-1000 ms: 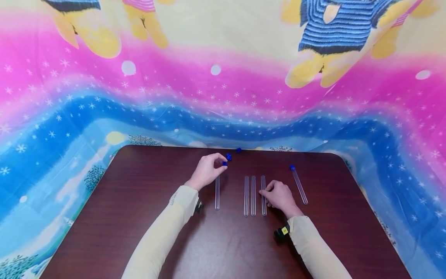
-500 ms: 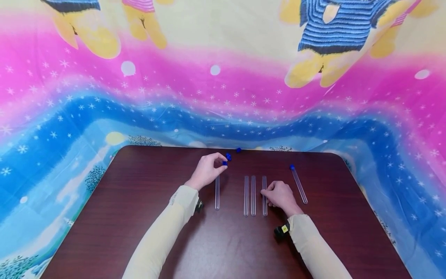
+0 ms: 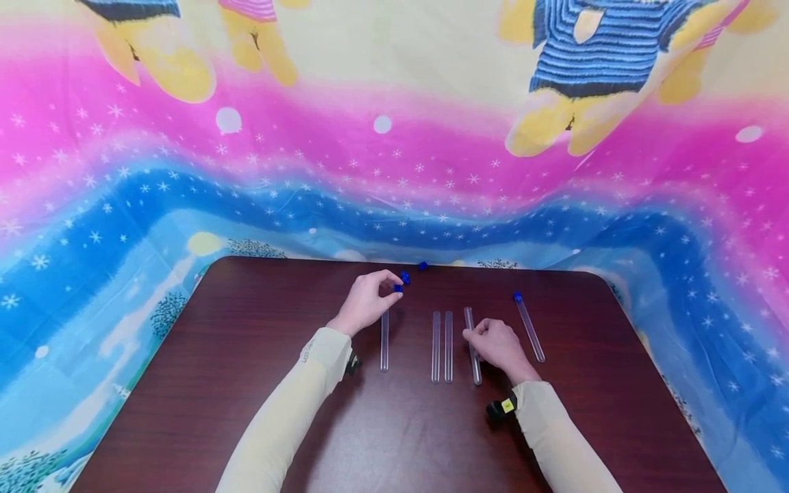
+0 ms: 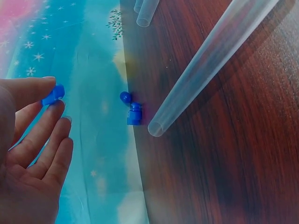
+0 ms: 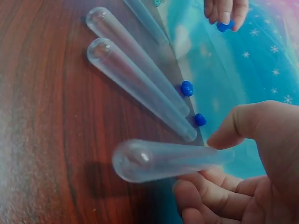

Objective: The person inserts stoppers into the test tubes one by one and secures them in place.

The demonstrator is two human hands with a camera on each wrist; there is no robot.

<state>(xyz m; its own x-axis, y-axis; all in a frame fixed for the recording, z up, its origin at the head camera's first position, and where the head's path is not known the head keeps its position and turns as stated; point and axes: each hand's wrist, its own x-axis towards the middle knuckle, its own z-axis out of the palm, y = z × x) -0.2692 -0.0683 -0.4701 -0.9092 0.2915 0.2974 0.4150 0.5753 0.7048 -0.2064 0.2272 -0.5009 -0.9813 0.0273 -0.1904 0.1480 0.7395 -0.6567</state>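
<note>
My left hand (image 3: 365,301) pinches a small blue test tube cap (image 4: 54,94) between thumb and fingertips, above the table's far side. Under that hand an uncapped clear test tube (image 3: 385,342) lies on the table. My right hand (image 3: 498,348) grips another clear test tube (image 5: 163,158) near its open end, thumb on one side and fingers on the other; its rounded end is tilted up off the table in the right wrist view. Two more uncapped test tubes lie side by side to its left, the nearer one (image 3: 448,346) beside the held tube.
Loose blue caps (image 3: 404,277) lie beyond the left hand, and another cap (image 3: 422,266) sits at the table's far edge. A tube with a blue cap (image 3: 530,329) lies to the right. A patterned cloth (image 3: 382,205) hangs behind the brown table (image 3: 246,329).
The right hand has taken the test tube slightly right and tilted it, away from the two lying beside it. The left hand stays in place with its cap.
</note>
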